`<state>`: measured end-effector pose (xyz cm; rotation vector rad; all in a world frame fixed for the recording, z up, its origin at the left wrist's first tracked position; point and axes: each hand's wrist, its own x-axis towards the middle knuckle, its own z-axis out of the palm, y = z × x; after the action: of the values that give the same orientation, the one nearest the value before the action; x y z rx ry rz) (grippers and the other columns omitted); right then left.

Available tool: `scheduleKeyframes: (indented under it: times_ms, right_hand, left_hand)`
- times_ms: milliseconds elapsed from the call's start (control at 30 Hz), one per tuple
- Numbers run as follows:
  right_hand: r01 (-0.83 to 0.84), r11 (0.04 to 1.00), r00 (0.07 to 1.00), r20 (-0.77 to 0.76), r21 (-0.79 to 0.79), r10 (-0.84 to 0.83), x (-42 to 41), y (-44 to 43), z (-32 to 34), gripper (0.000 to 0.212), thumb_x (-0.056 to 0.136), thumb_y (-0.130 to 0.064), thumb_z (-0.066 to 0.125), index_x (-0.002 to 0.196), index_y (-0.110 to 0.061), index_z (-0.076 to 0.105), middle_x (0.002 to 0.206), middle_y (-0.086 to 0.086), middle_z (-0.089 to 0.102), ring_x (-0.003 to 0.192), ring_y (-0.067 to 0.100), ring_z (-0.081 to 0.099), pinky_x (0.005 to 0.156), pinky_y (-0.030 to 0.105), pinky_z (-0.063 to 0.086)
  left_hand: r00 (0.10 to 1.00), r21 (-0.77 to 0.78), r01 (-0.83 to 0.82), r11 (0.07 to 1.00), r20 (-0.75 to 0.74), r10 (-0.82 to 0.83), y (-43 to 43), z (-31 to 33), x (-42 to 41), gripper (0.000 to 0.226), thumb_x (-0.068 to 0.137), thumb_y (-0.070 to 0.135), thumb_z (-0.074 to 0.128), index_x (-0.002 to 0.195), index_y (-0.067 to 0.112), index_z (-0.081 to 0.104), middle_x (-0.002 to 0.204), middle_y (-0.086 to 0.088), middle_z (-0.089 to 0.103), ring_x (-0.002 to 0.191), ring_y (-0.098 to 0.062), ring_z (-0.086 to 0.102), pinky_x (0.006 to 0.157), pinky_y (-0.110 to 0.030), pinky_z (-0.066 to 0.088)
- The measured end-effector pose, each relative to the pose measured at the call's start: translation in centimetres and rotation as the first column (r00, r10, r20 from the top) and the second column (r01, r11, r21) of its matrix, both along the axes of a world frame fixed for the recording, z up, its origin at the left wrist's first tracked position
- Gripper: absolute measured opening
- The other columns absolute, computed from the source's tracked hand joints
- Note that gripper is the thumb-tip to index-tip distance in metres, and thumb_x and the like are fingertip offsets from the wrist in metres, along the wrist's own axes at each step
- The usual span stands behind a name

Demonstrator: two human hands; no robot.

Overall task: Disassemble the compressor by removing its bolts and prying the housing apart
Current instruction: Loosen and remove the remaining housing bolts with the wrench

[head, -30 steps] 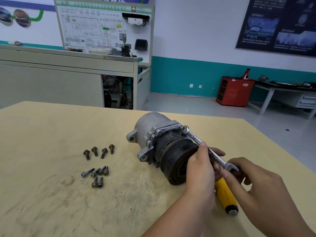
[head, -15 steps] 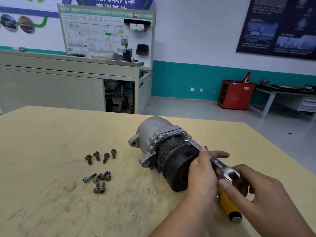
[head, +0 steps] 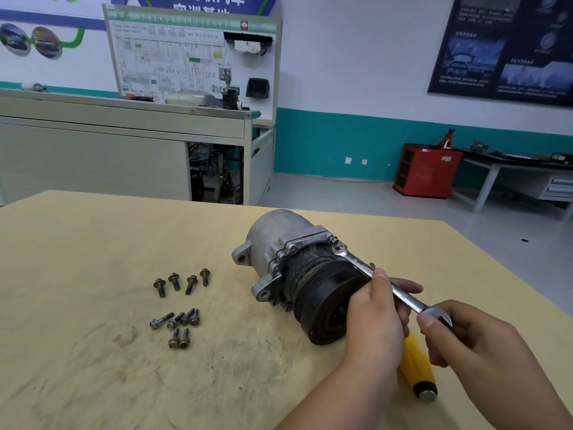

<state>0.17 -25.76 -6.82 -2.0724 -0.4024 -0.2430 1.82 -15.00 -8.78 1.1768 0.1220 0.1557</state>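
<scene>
A grey metal compressor with a black pulley lies on its side on the table. A silver combination wrench has its ring end on a bolt at the top of the housing flange. My left hand grips the pulley's near side, its fingers passing under the wrench shaft. My right hand pinches the wrench's open-jaw end between thumb and fingers. Several removed bolts lie loose to the left of the compressor.
A yellow-handled tool lies on the pale wooden table under my hands. The table's right edge runs diagonally close behind my right hand. Beyond it stand a grey workbench and a red cabinet.
The wrench's free end has swung downward and toward me with my right hand, turning about the bolt. My left hand stays on the pulley.
</scene>
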Motion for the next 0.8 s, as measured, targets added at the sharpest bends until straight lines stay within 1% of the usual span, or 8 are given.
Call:
scheduleKeyframes:
  times_ms: [33, 133, 267, 333, 367, 433, 600, 800]
  right_hand:
    - [-0.003, 0.999, 1.000, -0.031, 0.046, 0.004, 0.1, -0.1, 0.1, 0.029, 0.087, -0.007, 0.059, 0.058, -0.009, 0.058, 0.044, 0.005, 0.053, 0.039, 0.006, 0.043, 0.044, 0.014, 0.034]
    - [0.003, 0.985, 0.995, -0.099, 0.173, 0.015, 0.4, -0.2, 0.1, 0.031, 0.091, -0.005, 0.053, 0.060, -0.002, 0.055, 0.043, 0.005, 0.047, 0.038, 0.007, 0.039, 0.040, 0.011, 0.034]
    - [0.009, 0.965, 0.984, -0.175, 0.262, 0.039, 0.8, -0.1, -0.5, 0.035, 0.093, -0.012, 0.051, 0.059, -0.004, 0.057, 0.043, 0.004, 0.044, 0.037, 0.007, 0.035, 0.038, 0.010, 0.031]
    - [0.012, 0.955, 0.976, -0.210, 0.297, 0.053, 1.0, -0.1, -1.0, 0.039, 0.093, -0.015, 0.050, 0.055, -0.008, 0.058, 0.045, 0.005, 0.044, 0.040, 0.009, 0.036, 0.044, 0.019, 0.033]
    - [0.013, 0.950, 0.973, -0.224, 0.312, 0.061, 1.1, -0.1, -1.2, 0.039, 0.093, -0.015, 0.050, 0.055, -0.010, 0.060, 0.045, 0.006, 0.043, 0.041, 0.011, 0.036, 0.049, 0.025, 0.032]
    - [0.012, 0.944, 0.969, -0.237, 0.330, 0.070, 1.1, -0.2, -1.4, 0.038, 0.093, -0.015, 0.050, 0.057, -0.013, 0.062, 0.045, 0.006, 0.042, 0.043, 0.013, 0.036, 0.053, 0.030, 0.028]
    - [0.022, 0.927, 0.965, -0.250, 0.374, 0.078, 1.2, -0.2, -1.5, 0.041, 0.093, -0.014, 0.050, 0.054, -0.013, 0.061, 0.047, 0.006, 0.040, 0.045, 0.014, 0.035, 0.054, 0.032, 0.027]
    - [0.049, 0.894, 0.951, -0.295, 0.445, 0.095, 1.4, 0.1, -1.7, 0.043, 0.093, -0.014, 0.051, 0.051, -0.009, 0.061, 0.047, 0.007, 0.038, 0.046, 0.017, 0.033, 0.053, 0.033, 0.026]
  left_hand:
    - [1.000, 0.009, 0.006, 1.000, 0.005, -0.006, 0.0, 0.0, 0.0, 0.056, 0.105, 0.031, 0.030, 0.064, 0.019, 0.067, 0.039, 0.009, 0.033, 0.038, -0.007, 0.027, 0.042, -0.019, 0.027]
    - [1.000, 0.041, 0.014, 0.999, 0.022, -0.015, 0.0, -0.1, 0.0, 0.055, 0.105, 0.032, 0.029, 0.066, 0.019, 0.067, 0.039, 0.009, 0.033, 0.036, -0.006, 0.026, 0.040, -0.018, 0.026]
    - [1.000, 0.065, 0.010, 0.998, 0.029, -0.012, 0.3, -0.3, 0.3, 0.053, 0.104, 0.035, 0.031, 0.068, 0.019, 0.068, 0.040, 0.009, 0.034, 0.038, -0.006, 0.026, 0.041, -0.019, 0.024]
    - [0.999, 0.065, 0.017, 0.998, 0.036, -0.019, 0.4, -0.4, 0.4, 0.052, 0.104, 0.036, 0.032, 0.070, 0.019, 0.068, 0.041, 0.009, 0.034, 0.038, -0.006, 0.026, 0.041, -0.019, 0.023]
    - [0.999, 0.065, 0.021, 0.998, 0.042, -0.023, 0.4, -0.5, 0.4, 0.052, 0.104, 0.036, 0.032, 0.071, 0.019, 0.068, 0.041, 0.009, 0.033, 0.038, -0.006, 0.025, 0.041, -0.018, 0.022]
    - [0.998, 0.072, 0.030, 0.997, 0.049, -0.034, 0.4, -0.6, 0.4, 0.051, 0.104, 0.037, 0.033, 0.071, 0.019, 0.068, 0.042, 0.008, 0.033, 0.038, -0.006, 0.025, 0.041, -0.018, 0.022]
    - [0.998, 0.095, 0.029, 0.995, 0.046, -0.033, 0.4, -0.7, 0.5, 0.051, 0.103, 0.039, 0.034, 0.071, 0.021, 0.069, 0.043, 0.008, 0.033, 0.040, -0.006, 0.025, 0.043, -0.020, 0.022]
    - [0.998, 0.062, 0.053, 0.997, 0.032, -0.055, 0.8, -0.8, 0.7, 0.051, 0.101, 0.043, 0.036, 0.070, 0.022, 0.071, 0.045, 0.007, 0.032, 0.040, -0.007, 0.023, 0.043, -0.020, 0.019]
